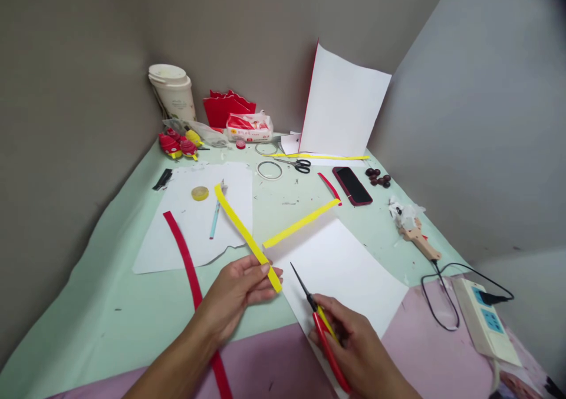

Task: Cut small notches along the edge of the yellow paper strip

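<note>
My left hand [245, 284] pinches a yellow paper strip [239, 225] near its lower end, between thumb and fingers. The strip slants up and away to the left. In my right hand [347, 334] is a pair of scissors [325, 331] with red and yellow handles; the dark pointed blades are together and aim toward the strip without touching it. Beneath the scissors lies a white paper sheet [340, 263], its far edge bordered by a yellow band [303, 223]. A long red strip [188, 263] passes under my left forearm.
At the back stand a white cup [174, 92], a tissue pack [250, 128] and an upright white sheet [345, 101]. Black-handled scissors [302, 165], tape rings [269, 171] and a phone [352, 185] lie mid-table. A glue gun [420, 240] and power strip [486, 322] sit right.
</note>
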{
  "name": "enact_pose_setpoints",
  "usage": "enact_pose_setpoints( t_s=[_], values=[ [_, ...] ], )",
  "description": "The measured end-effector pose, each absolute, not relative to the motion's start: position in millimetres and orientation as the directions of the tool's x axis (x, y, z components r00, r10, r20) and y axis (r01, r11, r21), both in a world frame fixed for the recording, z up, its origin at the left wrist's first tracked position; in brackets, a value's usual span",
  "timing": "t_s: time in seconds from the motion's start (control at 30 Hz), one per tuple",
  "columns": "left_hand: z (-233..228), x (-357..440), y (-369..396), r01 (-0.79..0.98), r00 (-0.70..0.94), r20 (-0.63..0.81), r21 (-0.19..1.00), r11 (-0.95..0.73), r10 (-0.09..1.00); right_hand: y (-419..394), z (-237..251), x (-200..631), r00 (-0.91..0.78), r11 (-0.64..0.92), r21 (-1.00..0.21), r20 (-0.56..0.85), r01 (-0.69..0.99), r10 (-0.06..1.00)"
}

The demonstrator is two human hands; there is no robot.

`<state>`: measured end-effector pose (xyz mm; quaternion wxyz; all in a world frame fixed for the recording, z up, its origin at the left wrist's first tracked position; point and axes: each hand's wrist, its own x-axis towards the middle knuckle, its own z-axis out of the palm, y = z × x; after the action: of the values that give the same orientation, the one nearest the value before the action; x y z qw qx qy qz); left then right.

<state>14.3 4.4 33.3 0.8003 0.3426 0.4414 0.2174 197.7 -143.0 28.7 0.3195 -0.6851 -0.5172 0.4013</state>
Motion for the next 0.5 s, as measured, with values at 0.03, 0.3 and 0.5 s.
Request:
enact_pose_setpoints(
  t_s=[0.03,0.3,0.5],
  values=[
    [33.2,14.2,5.2,-0.047,0.508,-0.559,0.741,0.67,0.655,-142.6,29.3,197.8,0.143,-0.251,-0.842,-0.208,0.477,0.968],
    [34.5,12.1,6.5,-0.065,0.511,-0.533,0.758,0.649,0.674,-143.9,29.3,195.1,0.13,-0.118,-0.768,-0.046,0.63,0.99],
    [37.1,11.1,5.3,-0.069,0.507,-0.52,0.771,0.633,0.688,-140.9,28.7,193.7,0.117,-0.111,-0.784,-0.049,0.61,0.992]
  ],
)
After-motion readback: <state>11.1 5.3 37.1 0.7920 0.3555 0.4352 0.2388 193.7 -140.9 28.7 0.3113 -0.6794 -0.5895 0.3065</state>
